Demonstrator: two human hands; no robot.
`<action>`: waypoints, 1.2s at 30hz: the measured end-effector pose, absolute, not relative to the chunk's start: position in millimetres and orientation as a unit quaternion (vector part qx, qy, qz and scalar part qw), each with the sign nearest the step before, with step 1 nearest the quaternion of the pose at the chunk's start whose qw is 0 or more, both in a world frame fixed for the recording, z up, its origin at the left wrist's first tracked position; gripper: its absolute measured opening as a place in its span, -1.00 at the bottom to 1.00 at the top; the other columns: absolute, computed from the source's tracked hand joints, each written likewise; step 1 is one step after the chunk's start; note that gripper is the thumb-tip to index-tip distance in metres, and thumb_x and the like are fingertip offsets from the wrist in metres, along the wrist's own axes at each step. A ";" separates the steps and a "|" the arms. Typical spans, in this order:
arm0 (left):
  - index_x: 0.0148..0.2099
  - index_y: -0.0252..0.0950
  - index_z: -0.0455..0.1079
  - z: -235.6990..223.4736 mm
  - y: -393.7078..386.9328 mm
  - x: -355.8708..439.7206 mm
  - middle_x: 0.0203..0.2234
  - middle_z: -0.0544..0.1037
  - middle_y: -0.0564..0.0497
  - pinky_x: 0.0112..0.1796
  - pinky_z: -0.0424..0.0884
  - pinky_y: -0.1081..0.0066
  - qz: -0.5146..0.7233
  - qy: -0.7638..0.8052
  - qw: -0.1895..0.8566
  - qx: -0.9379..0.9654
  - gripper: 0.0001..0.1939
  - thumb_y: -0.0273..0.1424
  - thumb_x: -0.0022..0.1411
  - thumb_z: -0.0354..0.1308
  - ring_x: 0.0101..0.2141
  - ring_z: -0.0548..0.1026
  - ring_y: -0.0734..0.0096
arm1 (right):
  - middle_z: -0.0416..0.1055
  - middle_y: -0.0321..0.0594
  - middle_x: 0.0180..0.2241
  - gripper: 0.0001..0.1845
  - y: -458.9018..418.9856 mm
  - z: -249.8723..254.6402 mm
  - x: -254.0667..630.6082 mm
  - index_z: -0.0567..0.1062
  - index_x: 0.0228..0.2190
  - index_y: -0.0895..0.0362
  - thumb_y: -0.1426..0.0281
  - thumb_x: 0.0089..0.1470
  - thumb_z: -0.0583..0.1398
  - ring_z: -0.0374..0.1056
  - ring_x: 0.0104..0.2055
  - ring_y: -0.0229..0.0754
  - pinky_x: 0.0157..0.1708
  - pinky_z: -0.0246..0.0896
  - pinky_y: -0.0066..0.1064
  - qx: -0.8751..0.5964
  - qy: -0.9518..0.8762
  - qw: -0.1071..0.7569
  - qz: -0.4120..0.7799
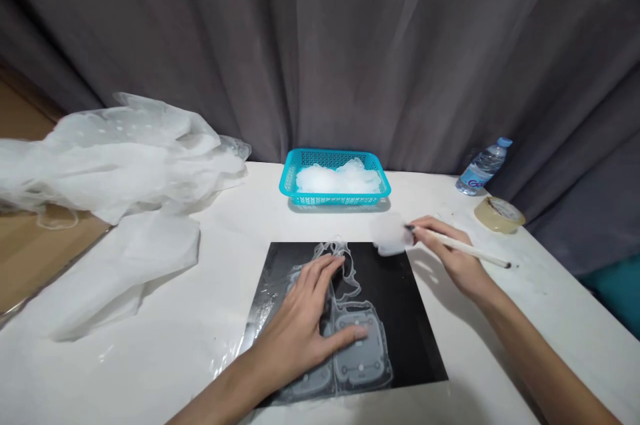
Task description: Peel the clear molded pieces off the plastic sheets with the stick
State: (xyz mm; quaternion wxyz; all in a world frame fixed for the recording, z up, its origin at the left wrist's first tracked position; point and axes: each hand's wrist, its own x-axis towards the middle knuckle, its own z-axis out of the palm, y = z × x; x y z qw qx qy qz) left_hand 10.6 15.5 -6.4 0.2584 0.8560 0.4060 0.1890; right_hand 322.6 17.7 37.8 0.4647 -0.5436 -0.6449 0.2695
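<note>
My left hand (307,318) lies flat with fingers spread on a clear plastic film sheet (360,361) that rests on a black mat (400,305). The film carries several cut outlines, and a peeled strip (350,265) curls up near my fingertips. My right hand (450,251) is closed round a thin white stick tool (470,250). A blurred scrap of white film (393,235) hangs at the tool's tip, just above the mat's far right corner.
A turquoise basket (290,181) holding crumpled white film scraps stands behind the mat. Crumpled white plastic sheeting (125,158) is piled at the left. A water bottle (483,168) and a tape roll (499,213) sit at the right, near the grey curtain (350,45).
</note>
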 end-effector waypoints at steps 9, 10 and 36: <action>0.03 -0.20 0.53 17.7 9.8 17.6 -0.14 0.67 -0.05 -0.07 0.54 0.23 0.274 0.355 0.631 0.633 -0.70 -0.12 0.44 0.22 -0.14 0.63 0.18 | 0.47 -0.22 -0.37 -0.66 -14.2 21.6 269.2 0.69 -0.12 0.11 0.16 0.39 0.20 0.41 -0.25 -0.15 -0.13 0.31 -0.30 -0.379 -0.618 0.396 0.563; -0.04 -0.24 0.54 17.3 9.6 18.5 -0.22 0.68 -0.04 -0.13 0.55 0.29 0.278 0.349 0.663 0.601 -0.72 -0.13 0.41 0.27 -0.21 0.64 0.22 | 0.45 -0.25 -0.39 -0.66 -15.1 20.6 269.2 0.67 -0.03 0.09 0.16 0.39 0.21 0.39 -0.29 -0.18 -0.16 0.30 -0.32 -0.385 -0.610 0.402 0.565; 0.27 -0.19 0.38 10.2 6.6 13.1 -0.06 0.68 -0.11 0.08 0.53 0.13 0.287 0.308 0.718 0.555 -0.53 -0.20 0.40 0.31 -0.07 0.67 0.17 | 0.29 -0.35 -0.47 -0.65 -23.6 13.4 243.7 0.52 -0.41 0.11 0.13 0.32 0.24 0.20 -0.43 -0.26 -0.41 0.12 -0.45 -0.527 -0.551 0.484 0.430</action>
